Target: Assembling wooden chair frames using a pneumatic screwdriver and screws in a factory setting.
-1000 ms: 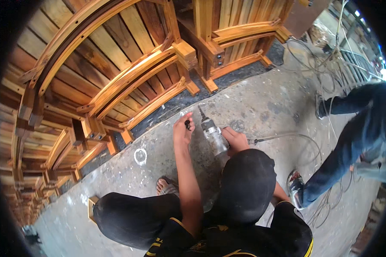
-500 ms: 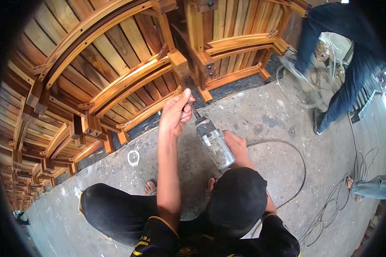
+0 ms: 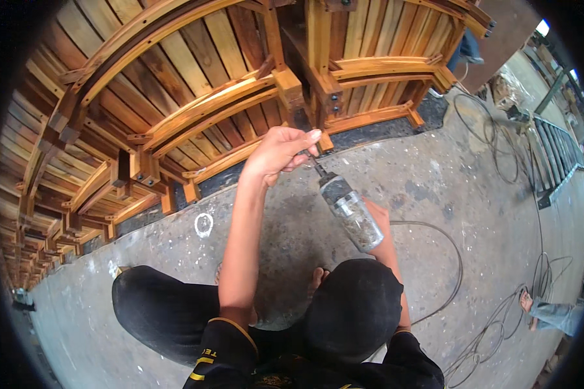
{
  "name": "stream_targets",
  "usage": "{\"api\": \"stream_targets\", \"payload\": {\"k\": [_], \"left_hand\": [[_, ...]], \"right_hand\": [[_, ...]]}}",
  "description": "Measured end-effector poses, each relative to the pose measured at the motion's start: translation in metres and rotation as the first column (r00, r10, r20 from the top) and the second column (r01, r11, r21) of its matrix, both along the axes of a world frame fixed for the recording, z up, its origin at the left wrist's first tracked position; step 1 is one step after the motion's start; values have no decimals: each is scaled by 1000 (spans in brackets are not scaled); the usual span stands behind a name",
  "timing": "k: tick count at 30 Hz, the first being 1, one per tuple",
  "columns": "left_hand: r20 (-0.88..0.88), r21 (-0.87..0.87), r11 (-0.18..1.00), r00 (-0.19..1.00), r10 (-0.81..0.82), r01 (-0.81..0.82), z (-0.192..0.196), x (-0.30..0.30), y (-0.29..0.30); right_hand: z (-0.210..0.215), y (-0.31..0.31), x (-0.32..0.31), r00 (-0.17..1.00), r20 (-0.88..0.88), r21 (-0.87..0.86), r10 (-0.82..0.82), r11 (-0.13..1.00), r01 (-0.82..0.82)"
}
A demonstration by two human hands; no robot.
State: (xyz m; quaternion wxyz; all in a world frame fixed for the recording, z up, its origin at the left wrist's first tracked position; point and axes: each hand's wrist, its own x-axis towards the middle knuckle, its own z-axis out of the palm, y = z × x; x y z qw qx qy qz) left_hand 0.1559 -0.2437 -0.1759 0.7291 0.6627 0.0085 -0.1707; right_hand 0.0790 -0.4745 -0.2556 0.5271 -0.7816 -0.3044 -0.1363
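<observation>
My right hand (image 3: pixel 377 212) grips a grey, worn air driver (image 3: pixel 352 214), its fingers mostly hidden behind the tool's body. The driver points up and to the left, its thin shaft ending at my left hand (image 3: pixel 282 154). There my left thumb and fingers are pinched together over the tip; what they hold is too small to make out. Just beyond the fingers stands slatted wooden furniture (image 3: pixel 289 89) with legs, curved rails and dark bolt heads. The driver is apart from the wood.
A thin hose (image 3: pixel 435 227) curves over the concrete floor (image 3: pixel 428 175) at right. More hoses (image 3: pixel 480 347) lie looped near another person's foot (image 3: pixel 526 301). A metal rack (image 3: pixel 555 155) stands far right. My bent knees (image 3: pixel 353 311) are close below the driver.
The person in dark trousers at the upper right has moved mostly out of sight behind the furniture. My left hand has tilted to the right, and the view has shifted slightly.
</observation>
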Motion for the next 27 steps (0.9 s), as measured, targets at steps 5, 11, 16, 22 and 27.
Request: {"api": "stream_targets", "payload": {"k": [5,11,16,22,27], "left_hand": [[-80,-124,972,978,192,-201,-4,-7,5],[22,-207,938,957,288,-278,0,-12,-7],[147,-261,945,959,242,-198,20,-29,-7],[-130,-590,695,898,421,-411,15,-43,14],[-185,-607,611,838,513,-508,-11,-41,44]], "right_hand": [[0,19,11,999,29,7,34,999,-34],[-12,33,20,975,214,-23,-53,998,60],[-10,55,23,930,338,110,-143,988,112],[-12,72,34,866,469,172,-175,980,104],[2,74,28,911,388,177,-139,981,74]]}}
